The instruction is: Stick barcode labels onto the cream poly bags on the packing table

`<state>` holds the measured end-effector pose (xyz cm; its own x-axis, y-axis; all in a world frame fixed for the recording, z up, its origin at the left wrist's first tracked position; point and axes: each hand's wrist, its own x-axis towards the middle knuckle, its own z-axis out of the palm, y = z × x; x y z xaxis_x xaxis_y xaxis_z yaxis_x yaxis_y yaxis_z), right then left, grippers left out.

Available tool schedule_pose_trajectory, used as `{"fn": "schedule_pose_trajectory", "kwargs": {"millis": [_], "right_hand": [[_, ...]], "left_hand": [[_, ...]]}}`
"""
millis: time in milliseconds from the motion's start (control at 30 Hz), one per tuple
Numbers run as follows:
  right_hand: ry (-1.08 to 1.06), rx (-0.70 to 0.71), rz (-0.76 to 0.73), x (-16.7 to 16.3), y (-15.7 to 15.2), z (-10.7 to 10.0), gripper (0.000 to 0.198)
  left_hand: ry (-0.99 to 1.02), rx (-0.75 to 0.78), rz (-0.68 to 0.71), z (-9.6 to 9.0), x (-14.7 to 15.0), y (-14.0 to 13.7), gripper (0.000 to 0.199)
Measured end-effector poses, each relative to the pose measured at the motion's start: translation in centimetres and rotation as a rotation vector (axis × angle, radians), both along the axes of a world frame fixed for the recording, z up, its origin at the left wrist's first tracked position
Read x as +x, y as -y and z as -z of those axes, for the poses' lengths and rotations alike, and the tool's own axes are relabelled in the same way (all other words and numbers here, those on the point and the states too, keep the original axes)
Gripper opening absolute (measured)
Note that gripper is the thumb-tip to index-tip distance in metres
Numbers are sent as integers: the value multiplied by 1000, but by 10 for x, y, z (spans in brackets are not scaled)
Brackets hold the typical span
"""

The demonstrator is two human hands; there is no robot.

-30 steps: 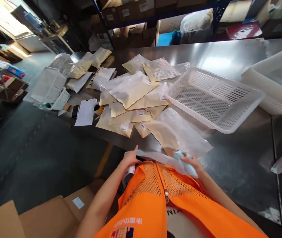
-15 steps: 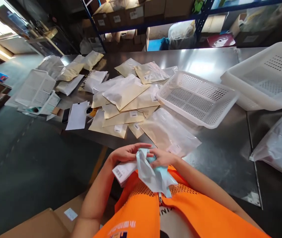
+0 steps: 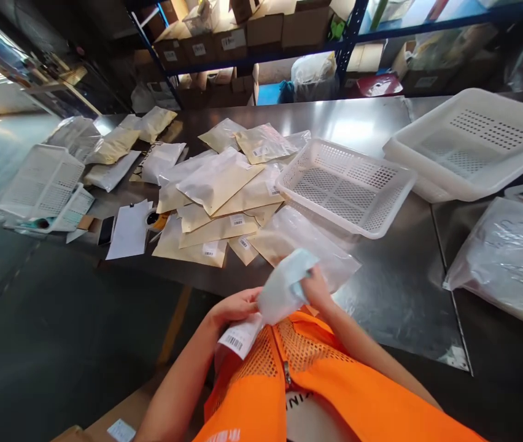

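Close in front of my orange vest, my left hand [image 3: 236, 306] pinches a strip of white barcode labels [image 3: 239, 339], whose printed end hangs below the fingers. My right hand [image 3: 315, 288] grips a pale blue, thin sheet [image 3: 286, 287] that looks like label backing paper. It is bent up between both hands, slightly blurred, and its lower end meets the labels. Just beyond the hands lies a large clear-fronted bag [image 3: 314, 239] on the metal table. To its left, a pile of kraft-backed bags [image 3: 218, 184] carries small barcode stickers.
A white perforated basket [image 3: 347, 184] stands behind the bag, with stacked baskets [image 3: 468, 144] further right. Left on the table are a phone [image 3: 106, 230], a clipboard with paper [image 3: 129, 230] and a tape roll [image 3: 155, 220]. A plastic-wrapped bundle [image 3: 510, 258] lies at right.
My right hand has moved right and up, drawing the pale blue sheet away from my left hand. The sheet has swung upward from hanging over the vest. The view has shifted slightly.
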<state>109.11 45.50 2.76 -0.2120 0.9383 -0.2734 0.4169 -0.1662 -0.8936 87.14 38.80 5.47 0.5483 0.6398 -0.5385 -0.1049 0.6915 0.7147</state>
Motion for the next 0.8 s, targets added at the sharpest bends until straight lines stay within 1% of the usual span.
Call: {"fn": "schedule_pose_trajectory", "kwargs": {"millis": [33,67,133,167,200,233,267,333,367,433,500,533,600,667,733,800], "right_hand": [[52,36,-1,-10,9,4,42],[117,78,-38,-17,16,8,35],[237,184,-181,-22,28,11,18],[257,243,-256,-19,31,11,13],[226,291,-316,-14,34,10,13],[145,322,-370,-7,36,7,15],[27,324,-436,1,38,3,17],[-223,242,-588,16,43,-6,22],[-311,176,-645,22,47,-12,25],[-393,64,-697,30,55,-24,29],[-413,-23,-696,31,63,-34,31],[-417,-70,-696,30,66,-37,31],[-422,-145,-682,27,67,-37,29],[-446,-207,-592,23,64,-27,27],[-509,-291,-430,21,56,-11,29],[-572,-414,-306,18,47,8,31]], "left_hand": [[9,-15,-26,2,9,-3,76],[-11,-28,-42,3,17,-5,70],[-104,-26,-52,6,25,-8,58],[-158,-15,-45,7,26,-8,53],[-205,-7,-29,9,24,-7,49],[-237,-1,-3,10,21,-6,45],[-246,11,29,11,16,-4,43],[-246,28,97,13,4,0,42],[-273,27,125,14,-3,2,45],[-379,13,143,16,-16,6,53],[-490,-2,142,17,-26,9,60],[-512,-3,137,17,-29,11,63],[-493,-17,107,16,-31,12,67],[-445,-38,57,14,-30,12,71],[-367,-43,1,10,-26,11,77],[-260,-34,-37,7,-19,9,85]]}}
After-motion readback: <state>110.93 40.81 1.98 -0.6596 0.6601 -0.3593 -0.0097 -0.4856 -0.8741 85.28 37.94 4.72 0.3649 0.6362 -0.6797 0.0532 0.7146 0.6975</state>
